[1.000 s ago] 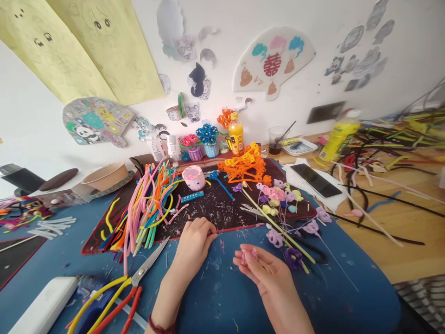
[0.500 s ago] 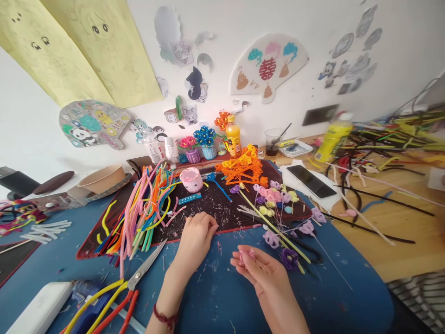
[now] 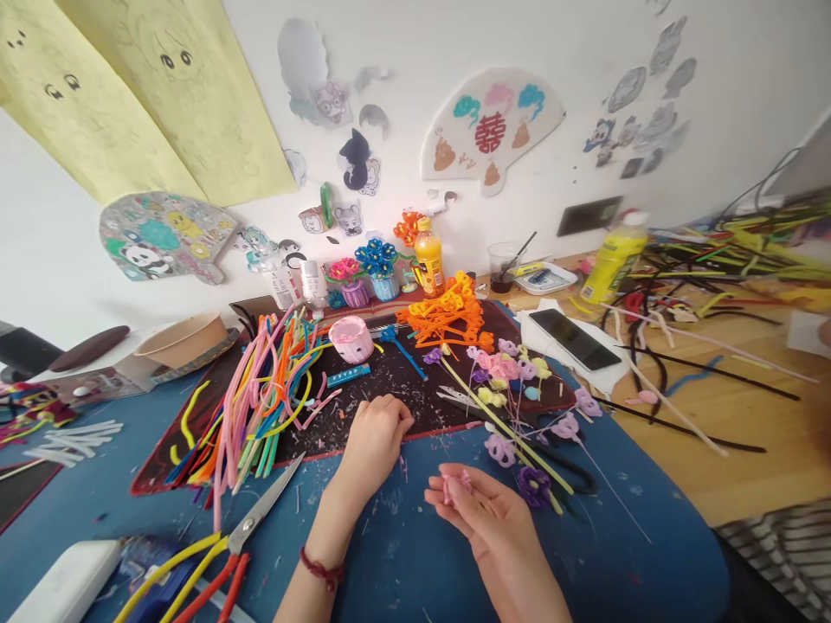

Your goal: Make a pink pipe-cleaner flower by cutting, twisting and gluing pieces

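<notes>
Pink fuzzy piece point(image 3: 456, 486) sits in the right hand point(image 3: 488, 512), pinched between the thumb and the fingers of an upturned palm, over the blue tabletop point(image 3: 396, 571). The left hand point(image 3: 376, 433), back upward, lies across the red-edged front of a dark mat point(image 3: 399, 381), its fingers curled in (whether anything is tucked beneath them, I cannot tell). Coloured scraps are strewn over both mat and tabletop. On the mat lie a heap of pipe cleaners point(image 3: 250, 415), a pink cup point(image 3: 351, 340) and a tangle of orange stems point(image 3: 447, 318); big scissors point(image 3: 245, 524) lie open on the blue at front left. Lilac and yellow blooms spread beside the right hand, a dark purple flower point(image 3: 533, 486) nearest it. To the right, a wooden table point(image 3: 759, 484) carries a phone point(image 3: 575, 339) on white paper. Behind, yellow drawings point(image 3: 162, 112) and fan-shaped boards point(image 3: 490, 95) hang on a white wall point(image 3: 415, 35).
</notes>
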Demonstrator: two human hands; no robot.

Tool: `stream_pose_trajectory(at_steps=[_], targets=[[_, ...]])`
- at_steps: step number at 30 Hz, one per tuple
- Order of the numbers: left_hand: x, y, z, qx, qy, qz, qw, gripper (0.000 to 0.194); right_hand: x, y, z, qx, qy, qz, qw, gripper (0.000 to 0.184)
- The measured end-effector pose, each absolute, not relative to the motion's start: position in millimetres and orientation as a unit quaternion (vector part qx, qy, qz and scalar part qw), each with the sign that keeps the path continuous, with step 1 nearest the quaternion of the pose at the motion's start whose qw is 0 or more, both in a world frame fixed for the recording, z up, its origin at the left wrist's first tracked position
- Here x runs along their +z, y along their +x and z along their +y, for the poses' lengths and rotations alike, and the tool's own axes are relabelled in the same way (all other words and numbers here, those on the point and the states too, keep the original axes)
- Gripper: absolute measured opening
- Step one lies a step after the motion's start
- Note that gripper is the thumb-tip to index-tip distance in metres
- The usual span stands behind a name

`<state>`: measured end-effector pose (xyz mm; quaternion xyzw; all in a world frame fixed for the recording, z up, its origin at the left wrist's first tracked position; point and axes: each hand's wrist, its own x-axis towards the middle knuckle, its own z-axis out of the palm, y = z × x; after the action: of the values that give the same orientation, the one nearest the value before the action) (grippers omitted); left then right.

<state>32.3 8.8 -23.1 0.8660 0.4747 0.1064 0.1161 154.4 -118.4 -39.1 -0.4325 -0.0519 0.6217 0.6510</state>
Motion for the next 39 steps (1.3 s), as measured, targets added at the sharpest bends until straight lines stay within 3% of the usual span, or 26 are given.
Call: stream_pose_trajectory(at_steps=[8, 39], targets=[[-26, 39, 17, 0.132, 0.862, 0.47, 0.138, 0.008, -42, 155, -118, 0.624, -0.432, -0.054, 0.649, 0.043], [-25, 20, 5, 0.151, 0.852, 0.478, 0.154, 0.013, -44, 158, -119, 0.637, -0.414, -0.072, 0.646, 0.042]])
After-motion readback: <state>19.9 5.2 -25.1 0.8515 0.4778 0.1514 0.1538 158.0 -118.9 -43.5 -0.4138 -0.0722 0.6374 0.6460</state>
